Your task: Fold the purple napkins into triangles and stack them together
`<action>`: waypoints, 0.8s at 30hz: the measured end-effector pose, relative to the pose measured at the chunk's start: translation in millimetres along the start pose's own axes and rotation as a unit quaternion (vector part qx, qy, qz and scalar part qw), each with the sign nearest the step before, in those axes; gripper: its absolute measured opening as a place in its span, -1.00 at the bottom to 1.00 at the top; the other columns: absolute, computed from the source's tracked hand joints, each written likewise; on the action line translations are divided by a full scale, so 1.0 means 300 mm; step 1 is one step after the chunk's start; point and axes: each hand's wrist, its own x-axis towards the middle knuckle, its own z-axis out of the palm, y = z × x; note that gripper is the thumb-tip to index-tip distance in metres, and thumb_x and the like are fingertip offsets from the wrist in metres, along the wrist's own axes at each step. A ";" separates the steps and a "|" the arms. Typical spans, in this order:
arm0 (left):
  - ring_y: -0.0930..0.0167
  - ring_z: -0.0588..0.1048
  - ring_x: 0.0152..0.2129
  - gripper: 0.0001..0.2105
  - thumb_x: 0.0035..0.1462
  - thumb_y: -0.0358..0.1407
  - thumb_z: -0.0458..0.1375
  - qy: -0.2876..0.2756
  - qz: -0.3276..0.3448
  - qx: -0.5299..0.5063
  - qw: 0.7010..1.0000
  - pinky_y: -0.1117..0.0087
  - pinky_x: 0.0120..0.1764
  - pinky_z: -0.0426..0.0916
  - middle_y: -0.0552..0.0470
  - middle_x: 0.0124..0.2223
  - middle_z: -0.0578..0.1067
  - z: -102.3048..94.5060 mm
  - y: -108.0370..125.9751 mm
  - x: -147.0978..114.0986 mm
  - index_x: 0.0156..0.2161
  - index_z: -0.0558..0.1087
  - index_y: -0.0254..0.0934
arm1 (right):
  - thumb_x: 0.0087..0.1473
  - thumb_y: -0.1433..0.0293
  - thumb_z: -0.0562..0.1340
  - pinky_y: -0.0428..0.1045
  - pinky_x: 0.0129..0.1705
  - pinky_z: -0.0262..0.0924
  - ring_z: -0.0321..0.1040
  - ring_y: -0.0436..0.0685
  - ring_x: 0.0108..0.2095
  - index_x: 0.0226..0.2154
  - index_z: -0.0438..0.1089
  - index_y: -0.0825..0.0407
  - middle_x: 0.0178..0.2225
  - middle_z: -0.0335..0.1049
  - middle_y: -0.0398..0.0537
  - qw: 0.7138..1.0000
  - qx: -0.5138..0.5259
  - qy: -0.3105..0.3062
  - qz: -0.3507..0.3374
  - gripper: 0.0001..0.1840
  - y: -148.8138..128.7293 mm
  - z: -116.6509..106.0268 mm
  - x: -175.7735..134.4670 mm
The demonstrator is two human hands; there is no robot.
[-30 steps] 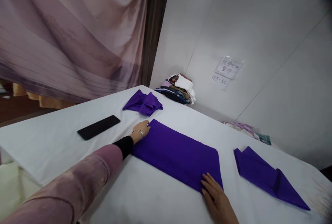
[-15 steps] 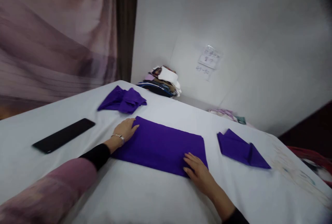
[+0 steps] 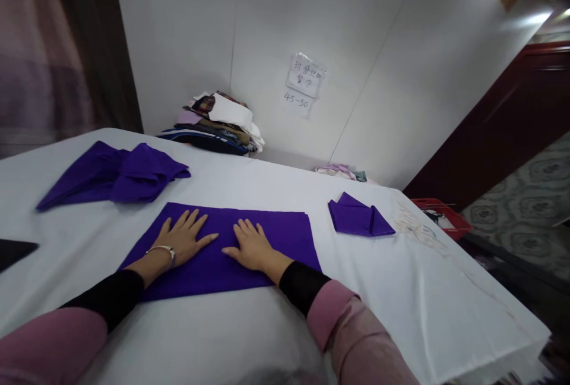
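- Head view: a flat purple rectangular cloth (image 3: 214, 269) is laid on a white tablecloth (image 3: 369, 319); all places below are given relative to this rectangle.
- Left hand (image 3: 184, 241): laid palm-down on the left half of the rectangle, fingers spread apart, nothing gripped.
- Right hand (image 3: 253, 249): laid palm-down right of the rectangle's middle, fingers slightly apart, nothing clamped.
- A bunched purple cloth (image 3: 143, 174) is seen beyond the rectangle's far left corner; a folded, pointed purple cloth (image 3: 360, 218) is placed to its right, apart from it.
- A black slab (image 3: 15, 253), possibly a phone, is cut off by the frame to the left.
- Judged risks: creases could be raised if the palms were pressed and slid unevenly; edge alignment could be lost if the layers, suggested by the far right corner, were dragged apart; the tablecloth could be rucked along by a firm push.
- Writing: on the wall beyond the rectangle, a handwritten sign (image 3: 305, 76) is noted, its Chinese characters only partly legible; "45-50" is read on the paper slip (image 3: 297, 103) beneath. No brand can be made out.
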 end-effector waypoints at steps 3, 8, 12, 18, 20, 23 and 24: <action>0.11 -0.09 0.24 -0.29 0.04 0.06 -0.11 0.001 0.002 -0.023 1.000 -0.07 0.17 -0.14 -0.17 0.31 0.01 0.004 -0.011 0.000 0.23 0.09 -0.31 | 0.13 -0.06 -0.07 0.28 0.23 -0.41 -0.34 0.28 0.28 0.22 -0.06 0.19 0.28 -0.19 0.20 0.998 -0.012 0.019 0.062 -0.18 0.092 -0.008 -0.023; 0.15 -0.09 0.25 -0.32 0.06 0.04 -0.10 0.000 0.008 -0.032 0.999 0.00 0.19 -0.15 -0.12 0.31 0.02 -0.011 -0.004 -0.010 0.23 0.09 -0.29 | 0.14 -0.03 -0.05 0.25 0.22 -0.41 -0.32 0.30 0.28 0.20 -0.01 0.22 0.27 -0.19 0.24 0.980 -0.038 0.065 0.182 -0.21 0.274 -0.051 -0.153; 0.20 -0.10 0.25 -0.36 0.10 -0.01 -0.09 0.008 0.007 -0.013 1.000 0.03 0.20 -0.16 -0.11 0.31 0.00 -0.026 -0.014 0.000 0.23 0.09 -0.30 | 0.19 0.14 0.00 0.24 0.19 -0.32 -0.23 0.34 0.26 0.10 0.16 0.24 0.23 -0.07 0.28 0.956 -0.073 0.129 0.254 -0.41 0.418 -0.116 -0.238; 0.18 -0.09 0.25 -0.38 0.11 -0.04 -0.07 -0.004 -0.016 0.006 1.000 -0.01 0.18 -0.13 -0.13 0.32 -0.01 -0.029 -0.029 0.018 0.22 0.09 -0.32 | 0.16 0.29 0.08 0.11 0.11 -0.12 -0.01 0.29 0.16 -0.22 0.39 0.14 -0.01 0.30 0.16 0.922 -0.049 0.205 0.325 -0.71 0.535 -0.169 -0.228; 0.19 -0.08 0.25 -0.38 0.12 -0.03 -0.09 -0.018 -0.024 0.011 0.999 0.00 0.18 -0.12 -0.14 0.32 -0.01 -0.031 -0.027 0.013 0.23 0.08 -0.32 | 0.13 0.30 0.10 0.09 0.09 -0.10 0.03 0.27 0.14 -0.25 0.39 0.11 -0.08 0.34 0.12 0.919 -0.042 0.213 0.328 -0.75 0.541 -0.161 -0.209; 0.20 -0.11 0.25 -0.42 0.15 -0.07 -0.15 -0.039 -0.019 0.031 0.999 0.01 0.18 -0.11 -0.11 0.32 -0.03 -0.042 -0.020 0.002 0.24 0.06 -0.29 | 0.10 0.34 0.13 0.08 0.09 -0.13 -0.01 0.25 0.16 -0.28 0.37 0.08 -0.05 0.31 0.08 0.917 -0.033 0.223 0.329 -0.82 0.538 -0.150 -0.191; 0.20 -0.12 0.26 -0.42 0.16 -0.08 -0.16 -0.046 -0.018 0.037 0.998 0.01 0.18 -0.11 -0.11 0.32 -0.04 -0.046 -0.018 -0.001 0.24 0.04 -0.29 | 0.09 0.36 0.14 0.07 0.10 -0.14 -0.03 0.25 0.16 -0.29 0.37 0.07 -0.04 0.30 0.08 0.916 -0.031 0.226 0.329 -0.84 0.537 -0.148 -0.188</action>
